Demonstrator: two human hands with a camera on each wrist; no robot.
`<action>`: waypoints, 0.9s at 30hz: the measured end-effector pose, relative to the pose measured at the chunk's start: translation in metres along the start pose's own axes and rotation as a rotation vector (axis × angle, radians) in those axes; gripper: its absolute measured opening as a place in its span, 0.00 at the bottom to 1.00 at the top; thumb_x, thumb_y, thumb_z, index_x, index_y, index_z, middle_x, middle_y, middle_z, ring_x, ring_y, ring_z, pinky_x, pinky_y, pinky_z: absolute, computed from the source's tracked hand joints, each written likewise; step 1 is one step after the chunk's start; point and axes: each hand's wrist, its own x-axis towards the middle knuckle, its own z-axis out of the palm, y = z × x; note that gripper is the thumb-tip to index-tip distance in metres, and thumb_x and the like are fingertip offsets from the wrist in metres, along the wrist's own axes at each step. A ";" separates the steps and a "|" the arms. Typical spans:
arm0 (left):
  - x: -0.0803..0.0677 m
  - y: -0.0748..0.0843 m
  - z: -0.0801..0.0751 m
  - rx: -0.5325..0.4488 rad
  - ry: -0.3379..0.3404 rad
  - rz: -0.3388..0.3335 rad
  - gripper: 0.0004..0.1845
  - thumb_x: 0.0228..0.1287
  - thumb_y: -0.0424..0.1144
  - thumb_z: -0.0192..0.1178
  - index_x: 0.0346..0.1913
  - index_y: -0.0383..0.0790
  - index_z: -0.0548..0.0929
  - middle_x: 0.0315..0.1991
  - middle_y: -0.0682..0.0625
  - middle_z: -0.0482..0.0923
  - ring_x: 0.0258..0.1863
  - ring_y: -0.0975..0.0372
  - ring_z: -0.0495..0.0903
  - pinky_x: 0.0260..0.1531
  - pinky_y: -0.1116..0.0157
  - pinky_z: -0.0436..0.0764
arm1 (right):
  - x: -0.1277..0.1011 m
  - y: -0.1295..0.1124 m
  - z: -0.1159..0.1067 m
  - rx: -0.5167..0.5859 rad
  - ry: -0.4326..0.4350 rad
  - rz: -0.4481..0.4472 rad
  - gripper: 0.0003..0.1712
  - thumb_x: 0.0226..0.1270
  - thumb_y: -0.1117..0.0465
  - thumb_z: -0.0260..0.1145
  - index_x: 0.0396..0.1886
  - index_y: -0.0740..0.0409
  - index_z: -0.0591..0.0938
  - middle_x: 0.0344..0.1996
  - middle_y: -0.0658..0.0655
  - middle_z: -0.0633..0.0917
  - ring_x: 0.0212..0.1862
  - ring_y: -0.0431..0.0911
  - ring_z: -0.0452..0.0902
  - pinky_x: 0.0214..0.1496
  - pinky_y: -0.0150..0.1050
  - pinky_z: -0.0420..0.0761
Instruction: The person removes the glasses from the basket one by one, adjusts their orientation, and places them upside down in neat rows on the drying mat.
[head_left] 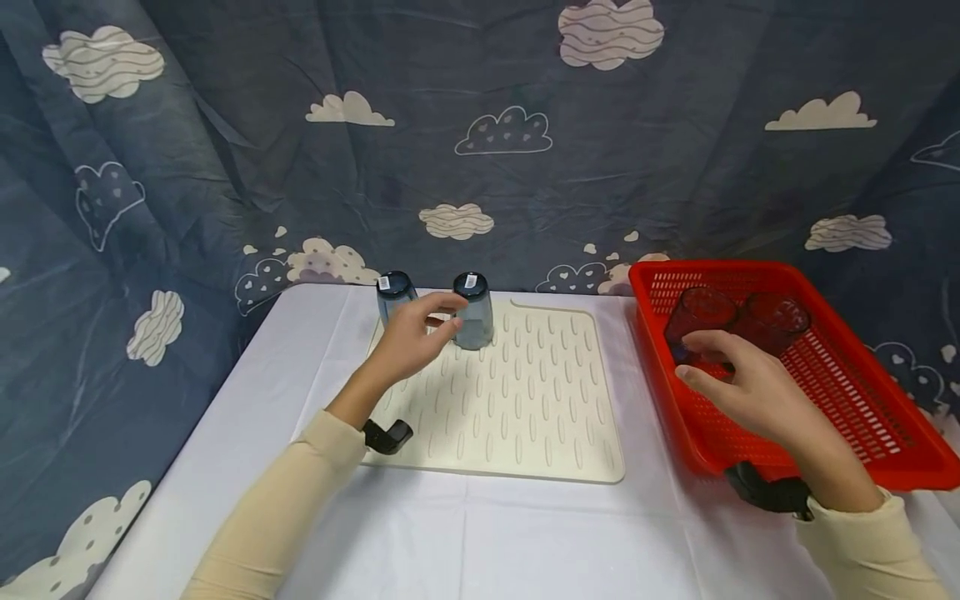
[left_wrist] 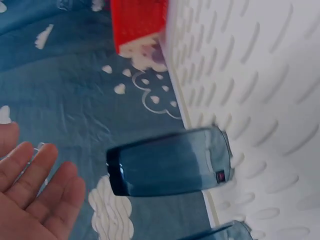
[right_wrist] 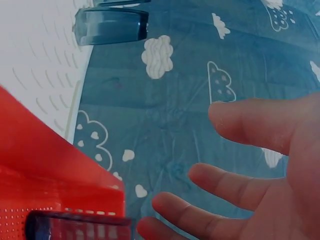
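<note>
- I see the left hand (head_left: 412, 340) out over the ribbed drying mat (head_left: 517, 417), fingers loosely spread and holding nothing; its fingertips are just beside the nearer inverted blue glass (head_left: 474, 310), and I cannot tell whether they touch it.
- The right hand (head_left: 750, 379) hangs over the near wall of the red basket (head_left: 885, 417), fingers relaxed and apart, empty, reaching toward the dark glass (head_left: 697, 321) just beyond its fingertips.
- Beyond the left hand, a second inverted blue glass (head_left: 393, 293) stands at the mat's far corner, beside the first.
- Beyond the right hand, a second dark glass (head_left: 776, 321) lies in the basket next to the first.
- Progress, as I judge it: two glasses stand mouth-down on the mat, two remain in the basket; roughly half is done.
- The left wrist view confirms what the head view leaves doubtful: a clear gap between the open palm (left_wrist: 35, 200) and the blue glass (left_wrist: 170, 162).
- The right wrist view shows the fingers (right_wrist: 235, 187) spread, with a glass's edge (right_wrist: 80, 226) in the basket below them, not gripped.
- Only the head view shows both hands, the full mat and the white table (head_left: 525, 533).
</note>
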 end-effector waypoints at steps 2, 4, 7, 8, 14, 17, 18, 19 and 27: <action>-0.004 0.003 0.001 -0.020 0.006 -0.012 0.17 0.72 0.38 0.57 0.61 0.39 0.78 0.59 0.45 0.81 0.60 0.51 0.79 0.58 0.55 0.81 | 0.004 0.002 -0.003 -0.001 -0.011 0.016 0.34 0.71 0.46 0.62 0.69 0.61 0.69 0.64 0.70 0.74 0.60 0.66 0.71 0.56 0.68 0.74; -0.006 0.006 0.001 -0.037 0.016 -0.013 0.18 0.73 0.38 0.57 0.62 0.40 0.78 0.59 0.45 0.80 0.60 0.51 0.79 0.59 0.56 0.80 | 0.010 0.005 -0.007 -0.006 -0.017 0.035 0.35 0.72 0.45 0.61 0.69 0.61 0.68 0.63 0.71 0.74 0.60 0.67 0.71 0.56 0.68 0.74; -0.006 0.009 0.002 -0.063 0.036 -0.011 0.18 0.73 0.38 0.56 0.63 0.39 0.77 0.60 0.45 0.80 0.60 0.53 0.79 0.60 0.56 0.80 | 0.018 0.011 -0.015 -0.011 -0.024 0.059 0.35 0.73 0.45 0.60 0.69 0.63 0.67 0.62 0.73 0.75 0.60 0.68 0.73 0.56 0.67 0.76; -0.005 0.010 0.002 -0.071 0.043 -0.009 0.18 0.73 0.38 0.56 0.63 0.40 0.77 0.59 0.45 0.80 0.60 0.53 0.79 0.61 0.57 0.80 | 0.020 0.013 -0.017 -0.016 -0.024 0.064 0.35 0.73 0.45 0.59 0.69 0.64 0.67 0.61 0.74 0.75 0.59 0.69 0.73 0.56 0.67 0.76; -0.003 0.013 0.012 -0.119 0.056 0.027 0.19 0.73 0.36 0.56 0.63 0.37 0.75 0.60 0.43 0.80 0.60 0.53 0.80 0.60 0.58 0.80 | 0.032 0.019 -0.033 -0.054 -0.048 0.061 0.36 0.74 0.44 0.58 0.69 0.66 0.67 0.60 0.76 0.76 0.58 0.69 0.75 0.55 0.64 0.79; -0.003 0.012 0.020 -0.146 0.040 0.036 0.18 0.73 0.35 0.55 0.63 0.36 0.75 0.59 0.43 0.80 0.59 0.53 0.80 0.60 0.59 0.80 | 0.035 0.019 -0.038 -0.059 -0.073 0.075 0.38 0.74 0.43 0.57 0.70 0.66 0.65 0.62 0.76 0.74 0.60 0.70 0.73 0.55 0.63 0.80; -0.004 0.012 0.023 -0.154 0.037 0.036 0.18 0.73 0.35 0.55 0.63 0.36 0.76 0.59 0.43 0.80 0.59 0.53 0.80 0.59 0.59 0.81 | 0.036 0.019 -0.039 -0.062 -0.077 0.080 0.38 0.73 0.43 0.57 0.70 0.66 0.65 0.62 0.77 0.73 0.60 0.70 0.73 0.54 0.63 0.80; -0.004 0.012 0.026 -0.166 0.033 0.034 0.18 0.73 0.35 0.55 0.63 0.37 0.76 0.59 0.43 0.80 0.59 0.53 0.80 0.59 0.59 0.81 | 0.037 0.019 -0.040 -0.066 -0.080 0.086 0.39 0.73 0.43 0.58 0.70 0.66 0.64 0.63 0.77 0.73 0.60 0.70 0.72 0.55 0.63 0.80; 0.001 0.016 0.057 -0.231 0.001 0.022 0.17 0.74 0.36 0.54 0.62 0.39 0.77 0.59 0.45 0.80 0.59 0.55 0.80 0.59 0.61 0.81 | 0.048 0.022 -0.045 -0.063 -0.049 0.084 0.39 0.74 0.42 0.56 0.71 0.67 0.64 0.64 0.77 0.72 0.61 0.70 0.70 0.58 0.67 0.75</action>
